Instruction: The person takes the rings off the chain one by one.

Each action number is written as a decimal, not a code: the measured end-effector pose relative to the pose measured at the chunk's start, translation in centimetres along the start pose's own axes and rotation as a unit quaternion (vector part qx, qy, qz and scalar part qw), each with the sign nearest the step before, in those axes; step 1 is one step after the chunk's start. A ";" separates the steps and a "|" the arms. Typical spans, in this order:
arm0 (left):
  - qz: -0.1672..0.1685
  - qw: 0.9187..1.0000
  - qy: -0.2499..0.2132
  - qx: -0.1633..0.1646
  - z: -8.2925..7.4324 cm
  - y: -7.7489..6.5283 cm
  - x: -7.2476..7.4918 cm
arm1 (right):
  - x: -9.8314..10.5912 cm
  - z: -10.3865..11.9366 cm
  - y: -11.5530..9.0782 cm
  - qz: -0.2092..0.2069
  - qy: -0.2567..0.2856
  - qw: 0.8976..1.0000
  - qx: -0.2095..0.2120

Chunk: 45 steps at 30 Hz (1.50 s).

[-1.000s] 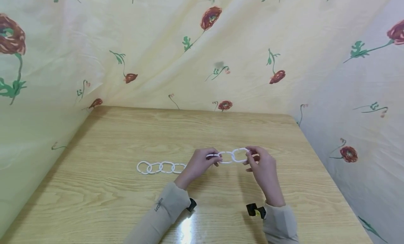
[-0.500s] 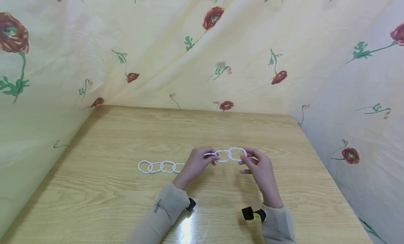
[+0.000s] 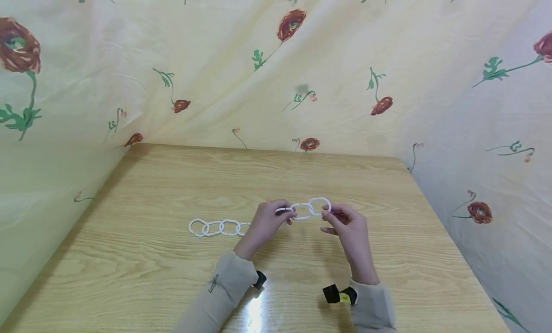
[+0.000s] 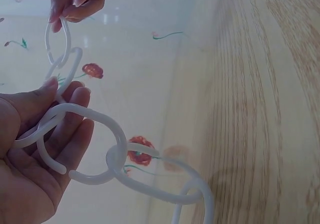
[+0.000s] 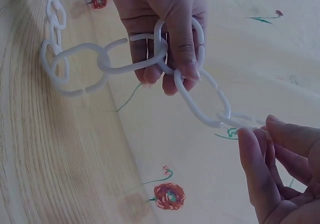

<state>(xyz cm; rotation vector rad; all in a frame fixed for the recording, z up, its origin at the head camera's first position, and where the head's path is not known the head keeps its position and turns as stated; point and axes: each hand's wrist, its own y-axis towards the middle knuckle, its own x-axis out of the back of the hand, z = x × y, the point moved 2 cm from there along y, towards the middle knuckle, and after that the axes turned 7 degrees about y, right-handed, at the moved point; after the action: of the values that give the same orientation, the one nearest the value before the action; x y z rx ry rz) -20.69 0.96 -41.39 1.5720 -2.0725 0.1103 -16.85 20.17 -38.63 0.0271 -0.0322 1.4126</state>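
A white plastic chain point(image 4: 90, 113) runs through both hands, its oval links each split by a small gap. My left hand point(image 3: 266, 223) holds it partway along, thumb and fingers around a link above the table. In the left wrist view, several links hang down from that hand. Between thumb and fingertips, my right hand point(image 3: 351, 230) pinches a link point(image 3: 320, 198) at the raised stretch's right side. One link spans the space between the hands. The rest of the chain lies in a row on the table left of my left wrist, partly hidden by it.
The wood-grain table point(image 3: 172, 179) reaches back to a flower-printed cloth point(image 3: 215, 84) that hangs behind it and on both sides. Each wrist carries a small black camera, such as the one by the right cuff point(image 3: 332, 293).
My right hand has moved left, nearer the left hand, bringing its pinched link along. The left hand has shifted slightly left and keeps its hold. The links on the table look unchanged.
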 end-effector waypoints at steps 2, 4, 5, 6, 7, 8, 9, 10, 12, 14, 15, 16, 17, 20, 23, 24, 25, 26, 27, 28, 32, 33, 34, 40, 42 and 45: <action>-0.004 1.000 -0.005 0.003 0.0 0.0 0.0 | -0.1 0.0 0.0 -0.004 -0.003 1.000 0.001; -0.006 1.000 -0.006 0.009 0.0 -0.1 0.0 | -0.3 0.0 -0.1 -0.005 -0.009 1.000 0.000; -0.007 1.000 -0.007 0.011 0.0 -0.1 0.0 | -0.4 0.0 -0.2 -0.004 -0.012 1.000 0.001; -0.007 1.000 -0.007 0.013 0.0 -0.2 0.1 | -0.5 0.0 -0.2 -0.003 -0.016 1.000 0.002; -0.008 1.000 -0.006 0.015 0.0 -0.2 0.1 | -0.7 0.0 -0.2 -0.002 -0.021 1.000 0.003; -0.008 1.000 -0.005 0.016 0.0 -0.3 0.1 | -0.8 -0.1 -0.2 -0.001 -0.027 1.000 0.005; -0.010 1.000 -0.004 0.019 0.0 -0.3 0.1 | -0.9 -0.1 -0.2 0.001 -0.033 0.999 0.007; -0.012 1.000 -0.004 0.020 0.0 -0.4 0.1 | -1.0 -0.1 -0.2 0.002 -0.037 0.999 0.010; -0.018 1.000 -0.001 0.018 -0.1 -0.5 0.2 | -1.3 -0.3 -0.2 0.003 -0.045 0.999 0.014; -0.028 0.999 0.003 0.018 -0.2 -0.5 0.1 | -1.5 -0.4 -0.2 0.003 -0.050 0.999 0.020; -0.033 0.999 0.006 0.020 -0.2 -0.6 0.1 | -1.7 -0.4 -0.2 0.003 -0.051 0.998 0.022; -0.038 0.999 0.009 0.021 -0.2 -0.6 0.1 | -1.8 -0.5 -0.2 0.002 -0.053 0.998 0.023; -0.041 0.999 0.013 0.023 -0.2 -0.6 0.1 | -1.9 -0.5 -0.3 0.002 -0.055 0.998 0.025; -0.048 0.998 0.022 0.029 -0.3 -0.7 0.0 | -2.3 -0.3 -0.4 0.003 -0.065 0.997 0.030; -0.050 0.998 0.034 0.034 -0.4 -0.7 0.1 | -2.5 -0.2 -0.6 0.007 -0.069 0.997 0.031; -0.051 0.997 0.037 0.036 -0.4 -0.7 0.1 | -2.6 -0.2 -0.6 0.009 -0.069 0.997 0.031; -0.052 0.997 0.040 0.037 -0.3 -0.7 0.1 | -2.7 -0.3 -0.6 0.009 -0.068 0.997 0.030; -0.054 0.997 0.042 0.038 -0.3 -0.7 0.1 | -2.8 -0.3 -0.7 0.010 -0.068 0.997 0.030; -0.055 0.997 0.044 0.039 -0.3 -0.7 0.1 | -2.9 -0.3 -0.7 0.009 -0.066 0.997 0.029; -0.056 0.997 0.044 0.040 -0.2 -0.7 0.1 | -2.9 -0.4 -0.7 0.009 -0.065 0.997 0.030; -0.063 0.996 0.046 0.032 -0.1 -0.9 0.1 | -3.3 -0.8 -0.7 0.006 -0.060 0.998 0.033; -0.065 0.996 0.050 0.029 -0.1 -0.9 0.1 | -3.3 -0.9 -0.6 0.006 -0.059 0.998 0.034; -0.067 0.996 0.053 0.024 -0.1 -0.9 0.1 | -3.5 -1.0 -0.6 0.007 -0.057 0.998 0.037; -0.074 0.995 0.074 0.005 -0.2 -0.9 0.2 | -4.0 -1.3 -0.6 0.001 -0.051 0.997 0.055; -0.073 0.994 0.077 0.006 -0.2 -0.9 0.2 | -4.1 -1.3 -0.7 -0.004 -0.048 0.997 0.056; -0.075 0.994 0.085 0.005 -0.2 -0.9 0.3 | -4.2 -1.3 -0.7 -0.007 -0.044 0.997 0.056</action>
<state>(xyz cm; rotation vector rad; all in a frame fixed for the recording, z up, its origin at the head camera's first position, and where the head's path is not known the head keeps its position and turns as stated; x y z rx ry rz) -19.80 0.51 -41.32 1.6577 -1.8215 0.1945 -16.81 15.97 -40.14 0.1818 -0.0254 1.3980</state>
